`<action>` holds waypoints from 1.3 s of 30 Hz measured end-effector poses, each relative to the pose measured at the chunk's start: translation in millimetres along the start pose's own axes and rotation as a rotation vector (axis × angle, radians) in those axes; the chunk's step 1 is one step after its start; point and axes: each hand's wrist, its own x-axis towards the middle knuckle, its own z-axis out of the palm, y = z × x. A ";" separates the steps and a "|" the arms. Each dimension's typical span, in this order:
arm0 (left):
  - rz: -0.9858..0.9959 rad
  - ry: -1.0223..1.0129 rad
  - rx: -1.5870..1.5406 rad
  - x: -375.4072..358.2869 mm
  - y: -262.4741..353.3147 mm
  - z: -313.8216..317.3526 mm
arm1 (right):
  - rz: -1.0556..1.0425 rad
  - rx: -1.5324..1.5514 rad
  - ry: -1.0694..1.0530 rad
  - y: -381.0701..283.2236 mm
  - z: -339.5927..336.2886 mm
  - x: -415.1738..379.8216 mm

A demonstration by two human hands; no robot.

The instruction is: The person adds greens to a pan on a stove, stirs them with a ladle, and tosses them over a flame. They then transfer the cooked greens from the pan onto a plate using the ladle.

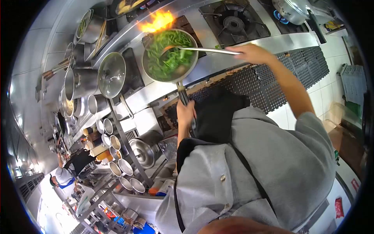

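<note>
My left hand (186,113) is wrapped round the dark handle of a frying pan (193,70). Chopped leafy greens (171,56) fill much of the pan, which is over the stove at an angle I cannot judge. A large orange flame (159,22) flares at its far rim. My right hand (253,53) grips the end of a long-handled metal cooking spoon (210,50). The spoon's head is among the greens, looks orange-brown and is partly blurred, so its exact shape cannot be made out.
An unlit burner (233,24) lies right of the pan, with a lidded pot (292,11) on a blue flame beyond. A glass lid (112,75) and steel pots (80,84) stand left. Black perforated mats (269,82) run along the stove front. Another person (74,167) works far left.
</note>
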 end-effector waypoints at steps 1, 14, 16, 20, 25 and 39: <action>-0.063 0.031 -0.019 -7.2 -8.6 -2.7 | -0.045 0.013 0.098 14.8 -2.8 -11.7; 0.125 -0.045 0.003 55.4 0.3 11.1 | 0.268 -0.030 -0.069 -34.1 8.8 17.0; 0.083 -0.088 0.085 30.8 -14.5 3.3 | 0.174 0.086 -0.082 -28.3 5.0 21.9; 0.276 0.077 0.182 7.4 -32.7 -3.4 | 0.041 0.086 0.077 9.3 -6.6 -2.5; 0.063 0.010 0.065 25.7 2.6 7.1 | 0.110 -0.014 -0.072 -23.4 -9.4 25.8; 0.022 -0.053 0.079 27.1 14.5 6.4 | 0.286 -0.071 -0.098 -31.0 -19.3 30.8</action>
